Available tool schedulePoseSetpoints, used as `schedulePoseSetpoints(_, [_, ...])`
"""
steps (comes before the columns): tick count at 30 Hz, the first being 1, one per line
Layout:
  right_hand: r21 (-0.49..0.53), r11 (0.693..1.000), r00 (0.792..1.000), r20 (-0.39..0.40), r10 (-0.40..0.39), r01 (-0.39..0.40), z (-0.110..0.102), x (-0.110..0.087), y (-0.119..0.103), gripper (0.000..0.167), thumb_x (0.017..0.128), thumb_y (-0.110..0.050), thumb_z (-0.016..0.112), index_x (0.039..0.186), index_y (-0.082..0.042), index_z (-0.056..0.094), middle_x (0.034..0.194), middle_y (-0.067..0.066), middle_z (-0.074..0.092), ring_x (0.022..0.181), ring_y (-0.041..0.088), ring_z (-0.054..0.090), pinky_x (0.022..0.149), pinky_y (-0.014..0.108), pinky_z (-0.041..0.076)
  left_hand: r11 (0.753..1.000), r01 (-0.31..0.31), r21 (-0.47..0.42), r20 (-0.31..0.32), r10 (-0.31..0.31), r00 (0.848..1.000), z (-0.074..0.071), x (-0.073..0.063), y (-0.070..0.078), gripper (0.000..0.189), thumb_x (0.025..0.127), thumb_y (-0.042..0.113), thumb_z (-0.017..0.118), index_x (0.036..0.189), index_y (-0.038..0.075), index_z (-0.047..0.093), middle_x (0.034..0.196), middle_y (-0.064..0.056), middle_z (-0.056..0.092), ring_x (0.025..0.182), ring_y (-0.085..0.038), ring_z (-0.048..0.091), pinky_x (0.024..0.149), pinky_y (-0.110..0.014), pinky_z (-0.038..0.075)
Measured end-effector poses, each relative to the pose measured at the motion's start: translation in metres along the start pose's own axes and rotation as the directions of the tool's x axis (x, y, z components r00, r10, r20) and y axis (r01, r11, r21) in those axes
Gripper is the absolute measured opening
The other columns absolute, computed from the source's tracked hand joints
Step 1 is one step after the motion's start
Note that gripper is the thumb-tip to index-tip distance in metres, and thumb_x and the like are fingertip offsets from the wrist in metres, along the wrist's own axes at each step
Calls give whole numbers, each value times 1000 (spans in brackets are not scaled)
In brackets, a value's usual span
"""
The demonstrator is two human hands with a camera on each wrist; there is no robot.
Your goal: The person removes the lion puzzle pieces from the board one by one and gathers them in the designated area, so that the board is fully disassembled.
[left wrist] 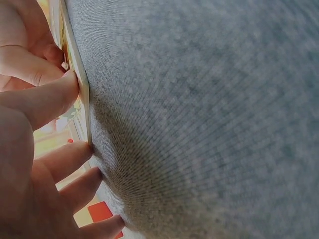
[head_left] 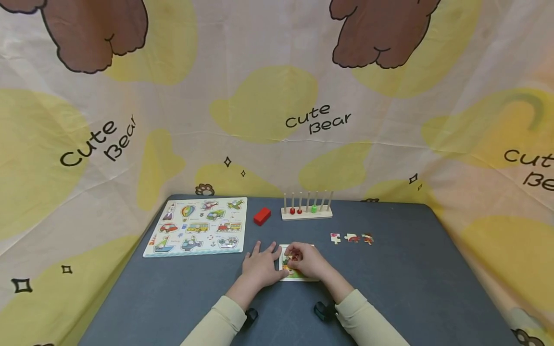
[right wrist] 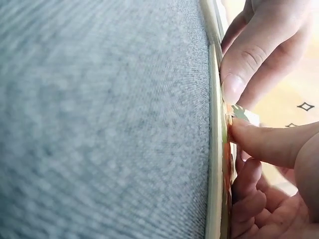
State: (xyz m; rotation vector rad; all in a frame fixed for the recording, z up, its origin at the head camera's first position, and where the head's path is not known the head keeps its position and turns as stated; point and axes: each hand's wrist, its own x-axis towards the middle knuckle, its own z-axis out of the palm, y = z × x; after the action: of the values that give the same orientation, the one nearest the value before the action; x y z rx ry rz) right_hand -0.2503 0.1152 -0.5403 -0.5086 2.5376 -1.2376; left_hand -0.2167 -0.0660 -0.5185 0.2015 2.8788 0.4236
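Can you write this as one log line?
left hand: touching puzzle board; right hand: pinching puzzle piece; three loose pieces: on table

My head cam looks fwd & down at the counter (head_left: 398,283) from well back; L & R wrist cams face along its top, v. close, sharing jigsaw board (right wrist: 215,194), L hand (head_left: 261,266) & R hand (head_left: 309,261).

Into a toy-filled play corner we come, though home or nursery, the view can't settle! Look at that cloth hanging (head_left: 389,154), closing off the far, left and right sides with brown cartoon bears and the words "Cute Bear". And on the blue-grey table (head_left: 411,288), playthings: vehicle puzzle board (head_left: 241,216) far left, red block (head_left: 262,216) beside it, bead counting rack (head_left: 307,216) far centre, jigsaw pieces (head_left: 352,238) to the right, small picture puzzle (head_left: 300,279) near centre!
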Motion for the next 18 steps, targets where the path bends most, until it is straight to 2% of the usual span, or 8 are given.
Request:
schedulePoseSetpoints(5, [65, 998, 1000, -18, -8, 9, -1, -1, 0, 16, 88, -10, 78, 102, -12, 71, 80, 0, 62, 67, 15, 54, 58, 25, 44, 1000, -3, 3, -2, 3, 1000, 0, -1, 0, 75, 82, 60, 74, 147, 27, 54, 158, 1, 44, 152, -43, 24, 112, -70, 30])
schedulePoseSetpoints(12, [159, 987, 997, -70, 13, -1, -4, -2, 0, 17, 90, -19, 78, 103, -11, 72, 81, -1, 73, 66, 13, 63, 59, 27, 53, 1000, -8, 6, -1, 8, 1000, -2, -2, 1, 75, 83, 59, 74, 148, 26, 54, 159, 0, 44, 152, -43, 24, 113, -70, 30])
schedulePoseSetpoints(18, [194, 981, 992, -117, 40, -16, -8, -5, -6, 20, 87, -27, 80, 100, -13, 72, 77, 1, 75, 60, 17, 63, 56, 30, 52, 1000, -7, 1, -6, 7, 1000, -2, -3, 1, 75, 81, 58, 75, 146, 25, 56, 158, 0, 44, 152, -43, 24, 112, -70, 30])
